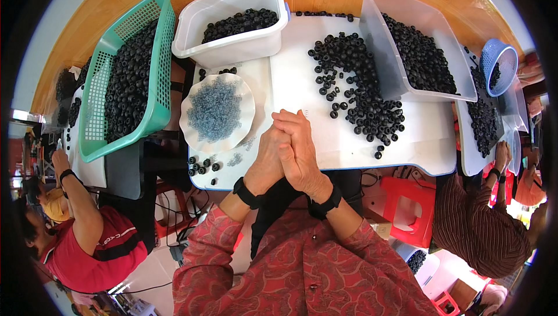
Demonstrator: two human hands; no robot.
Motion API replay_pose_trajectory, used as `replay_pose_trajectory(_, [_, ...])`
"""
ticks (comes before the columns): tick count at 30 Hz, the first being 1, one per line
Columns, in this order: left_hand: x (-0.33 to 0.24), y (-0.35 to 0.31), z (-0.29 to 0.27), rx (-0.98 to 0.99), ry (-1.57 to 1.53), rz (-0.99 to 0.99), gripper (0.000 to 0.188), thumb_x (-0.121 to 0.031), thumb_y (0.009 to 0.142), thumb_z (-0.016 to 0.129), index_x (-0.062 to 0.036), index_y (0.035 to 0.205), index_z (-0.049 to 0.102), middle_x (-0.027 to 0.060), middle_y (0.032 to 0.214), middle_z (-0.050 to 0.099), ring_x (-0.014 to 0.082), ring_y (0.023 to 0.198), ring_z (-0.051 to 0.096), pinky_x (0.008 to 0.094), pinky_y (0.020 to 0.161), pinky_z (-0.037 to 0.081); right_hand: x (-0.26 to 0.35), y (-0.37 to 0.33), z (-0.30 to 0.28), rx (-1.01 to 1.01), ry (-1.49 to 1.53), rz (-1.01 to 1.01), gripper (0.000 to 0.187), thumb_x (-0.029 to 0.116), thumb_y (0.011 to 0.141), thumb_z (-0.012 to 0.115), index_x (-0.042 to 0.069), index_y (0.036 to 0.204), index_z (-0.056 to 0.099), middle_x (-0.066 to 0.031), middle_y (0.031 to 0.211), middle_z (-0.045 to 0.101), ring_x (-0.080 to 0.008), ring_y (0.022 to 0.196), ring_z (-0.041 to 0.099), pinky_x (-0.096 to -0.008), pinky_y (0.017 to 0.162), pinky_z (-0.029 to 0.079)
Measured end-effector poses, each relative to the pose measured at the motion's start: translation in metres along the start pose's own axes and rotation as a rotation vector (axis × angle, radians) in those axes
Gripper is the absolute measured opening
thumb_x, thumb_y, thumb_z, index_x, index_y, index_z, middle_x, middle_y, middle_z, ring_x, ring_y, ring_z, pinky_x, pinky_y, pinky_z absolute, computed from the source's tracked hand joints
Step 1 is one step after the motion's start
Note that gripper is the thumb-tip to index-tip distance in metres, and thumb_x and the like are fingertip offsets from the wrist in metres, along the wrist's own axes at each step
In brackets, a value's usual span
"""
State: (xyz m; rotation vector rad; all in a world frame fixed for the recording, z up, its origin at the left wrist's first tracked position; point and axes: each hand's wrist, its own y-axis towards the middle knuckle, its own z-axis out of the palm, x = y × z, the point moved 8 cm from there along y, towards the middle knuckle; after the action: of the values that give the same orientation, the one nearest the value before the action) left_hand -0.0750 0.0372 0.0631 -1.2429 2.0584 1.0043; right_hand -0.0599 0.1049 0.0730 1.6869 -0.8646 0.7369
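My hands are clasped together above the front edge of the white table. My right hand is closed over my left hand, its fingers lying across the knuckles. The left fingers are mostly hidden beneath it, and I cannot see whether anything lies between the palms. Just left of them, a white scalloped plate bears a heap of small translucent grey-blue pieces. To the right spreads a loose pile of round black bead-like pieces with holes. Several similar black pieces lie in front of the plate.
Beyond the plate stands a white tub; a clear bin stands right, both with black pieces. A green basket is at far left. Co-workers sit on both sides, one in a red shirt. A red stool stands below right.
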Motion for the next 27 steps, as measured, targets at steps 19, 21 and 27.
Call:
replay_pose_trajectory(19, [0.004, -0.005, -0.004, -0.132, 0.248, 0.017, 0.013, 0.0, 0.078, 0.066, -0.0013, 0.091, 0.067, 0.0136, 0.087, 0.059, 0.034, 0.073, 0.065, 0.042, 0.06, 0.054, -0.05, -0.012, -0.018, -0.269, 0.556, 0.427, 0.026, 0.02, 0.106, 0.046, -0.001, 0.117, 0.058, -0.009, 0.119, 0.061, -0.0125, 0.103, 0.056, -0.0295, 0.096, 0.046])
replay_pose_trajectory(21, [0.003, -0.002, -0.007, -0.141, 0.201, 0.02, 0.015, 0.003, 0.079, 0.066, -0.0001, 0.094, 0.068, 0.014, 0.086, 0.06, 0.034, 0.072, 0.065, 0.0412, 0.06, 0.053, -0.05, -0.015, -0.031, -0.308, 0.375, 0.354, 0.019, 0.013, 0.104, 0.05, -0.001, 0.114, 0.059, -0.0076, 0.115, 0.061, -0.012, 0.099, 0.057, -0.0275, 0.089, 0.048])
replay_pose_trajectory(27, [0.003, -0.008, -0.011, -0.197, 0.106, 0.047, 0.011, 0.002, 0.082, 0.068, 0.0, 0.093, 0.066, 0.0132, 0.083, 0.058, 0.0333, 0.07, 0.063, 0.0402, 0.06, 0.052, -0.038, -0.019, -0.045, -0.288, -0.043, 0.316, 0.01, -0.002, 0.095, 0.059, 0.0, 0.103, 0.065, -0.0066, 0.106, 0.059, -0.0113, 0.092, 0.059, -0.0227, 0.075, 0.051])
